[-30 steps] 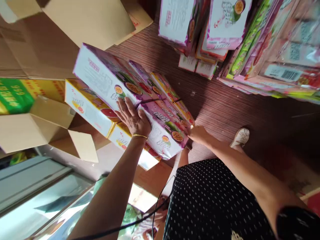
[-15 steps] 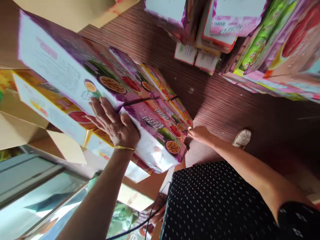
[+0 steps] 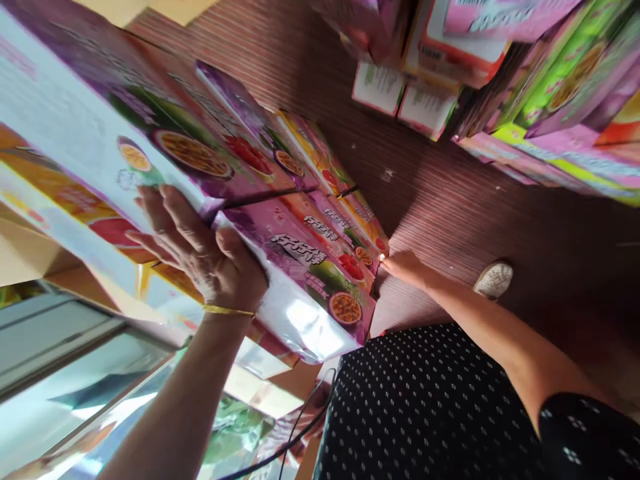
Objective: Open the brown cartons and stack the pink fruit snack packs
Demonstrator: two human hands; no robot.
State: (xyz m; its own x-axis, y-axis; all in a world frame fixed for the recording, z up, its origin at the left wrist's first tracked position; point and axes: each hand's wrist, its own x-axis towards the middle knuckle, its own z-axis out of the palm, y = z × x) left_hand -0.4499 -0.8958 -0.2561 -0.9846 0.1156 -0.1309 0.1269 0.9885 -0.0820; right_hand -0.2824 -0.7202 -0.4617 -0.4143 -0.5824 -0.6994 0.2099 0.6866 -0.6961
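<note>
My left hand (image 3: pixel 200 253), with a thin gold bangle at the wrist, lies flat with fingers spread on the white upper faces of two purple printed boxes. One is the far purple box (image 3: pixel 75 127), the other the near purple box (image 3: pixel 310 320); both show cut passion fruit. They top two side-by-side stacks of fruit-printed boxes, with an orange box (image 3: pixel 367 223) lowest in the near one. At that stack's bottom corner my right hand (image 3: pixel 405 268) has its fingers closed on the edge; its fingertips are partly hidden.
More packaged boxes (image 3: pixel 565 160) stand across the brown striped floor (image 3: pixel 320 87). Yellow-edged boxes (image 3: pixel 90 200) and open cardboard (image 3: pixel 25 247) lie left of the stacks. A black cable (image 3: pixel 295 440) hangs below. A shoe (image 3: pixel 494 279) stands at right.
The stacked boxes and my left hand have shifted slightly to the left and look larger in view. My right hand stays at the bottom corner. Both hands keep their contact.
</note>
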